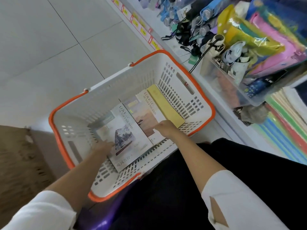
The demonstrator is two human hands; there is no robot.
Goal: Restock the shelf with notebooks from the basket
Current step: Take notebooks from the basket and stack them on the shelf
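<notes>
A pale tiled floor point(49, 39) fills the upper left of the view. A long white shop shelf point(149, 17) runs down the right side. It carries shiny coloured plastic folders point(265, 47), a clear plastic bin point(224, 87) and dark folded umbrellas point(199, 22).

Just beside the shelf stands a white slotted plastic basket with an orange rim point(126, 87). The notebooks lie flat and overlapping on its bottom. A white notebook with a mountain picture point(126, 130) is nearest. A notebook with a sunset cover point(146, 117) lies beside it, and a plain yellow notebook point(166, 107) is closest to the shelf.

Both arms reach into the basket. The left hand point(104, 146) is blurred at the left edge of the mountain notebook, and I cannot tell how its fingers stand. The right hand point(164, 128) sits on the near end of the sunset notebook, knuckles up and fingers bent downward. Whether they grip it cannot be told.
</notes>
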